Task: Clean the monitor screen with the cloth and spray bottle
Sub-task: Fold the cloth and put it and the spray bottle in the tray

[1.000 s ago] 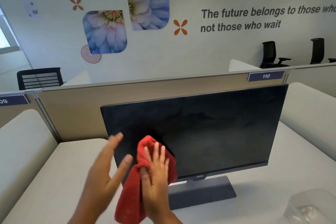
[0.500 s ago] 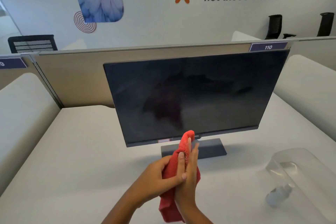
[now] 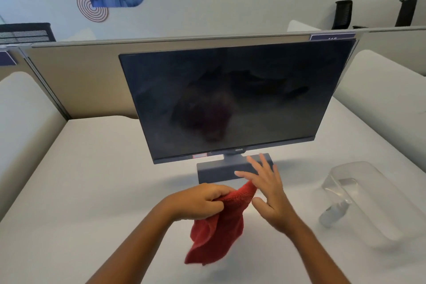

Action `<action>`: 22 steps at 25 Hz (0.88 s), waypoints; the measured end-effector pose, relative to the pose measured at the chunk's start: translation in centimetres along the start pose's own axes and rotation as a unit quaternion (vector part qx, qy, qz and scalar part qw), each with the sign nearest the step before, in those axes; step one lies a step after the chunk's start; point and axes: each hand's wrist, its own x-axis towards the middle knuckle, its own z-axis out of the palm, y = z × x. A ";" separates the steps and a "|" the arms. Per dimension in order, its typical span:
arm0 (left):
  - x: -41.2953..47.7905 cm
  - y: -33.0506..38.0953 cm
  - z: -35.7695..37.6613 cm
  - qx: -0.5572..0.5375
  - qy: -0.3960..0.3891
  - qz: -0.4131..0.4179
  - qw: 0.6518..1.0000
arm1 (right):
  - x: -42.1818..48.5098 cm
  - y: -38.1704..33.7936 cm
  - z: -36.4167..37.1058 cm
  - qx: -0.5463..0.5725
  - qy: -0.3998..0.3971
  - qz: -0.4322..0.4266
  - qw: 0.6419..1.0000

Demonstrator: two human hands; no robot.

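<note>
A dark monitor [image 3: 230, 99] stands on its grey base [image 3: 216, 172] in the middle of the white desk. In front of the base, my left hand [image 3: 198, 202] is shut on a red cloth [image 3: 219, 230] that hangs down from its grip. My right hand [image 3: 268, 191] is just right of the cloth with its fingers spread, and its fingertips touch the cloth's upper corner. A small spray bottle [image 3: 332, 213] lies inside a clear plastic bin at the right.
The clear plastic bin [image 3: 378, 193] sits on the desk [image 3: 92, 180] right of my hands. Beige partition panels [image 3: 76, 80] run behind the monitor, and white padded dividers close the desk on both sides. Black chairs stand beyond the partition.
The cloth has come off the screen and down in front of the base. My left hand took hold of it, and my right hand opened and drew slightly right.
</note>
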 end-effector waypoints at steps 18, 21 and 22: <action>1.6 -6.2 2.6 0.296 0.197 -0.014 0.935 | -3.3 4.0 1.7 -0.220 0.175 -0.081 0.956; 0.6 -10.0 8.8 0.297 0.083 -0.023 0.951 | -7.8 5.3 5.5 -0.180 0.033 -0.074 0.980; 0.4 -10.7 10.3 0.281 0.058 -0.027 0.958 | -8.8 5.6 6.3 -0.166 -0.001 -0.064 0.984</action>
